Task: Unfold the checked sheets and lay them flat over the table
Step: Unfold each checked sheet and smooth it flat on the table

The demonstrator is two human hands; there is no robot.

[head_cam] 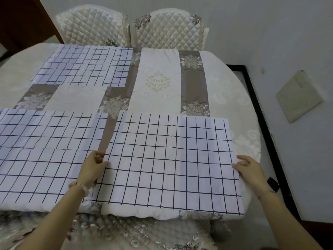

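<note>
Three white sheets with a dark checked grid lie flat on the table (pixel 158 82). One checked sheet (pixel 84 65) is at the far left. A second sheet (pixel 45 152) covers the near left and runs out of view. The third sheet (pixel 173 163) lies spread at the near right. My left hand (pixel 93 168) pinches the third sheet's left edge, thumb on top. My right hand (pixel 250 170) holds its right edge, fingers curled round the border.
The table wears a cream and brown floral cloth. Two quilted chairs (pixel 129 27) stand at the far side. A quilted chair seat (pixel 137 233) lies just below the near edge. A black-framed edge (pixel 255 98) and a beige pad (pixel 299 98) lie on the floor at right.
</note>
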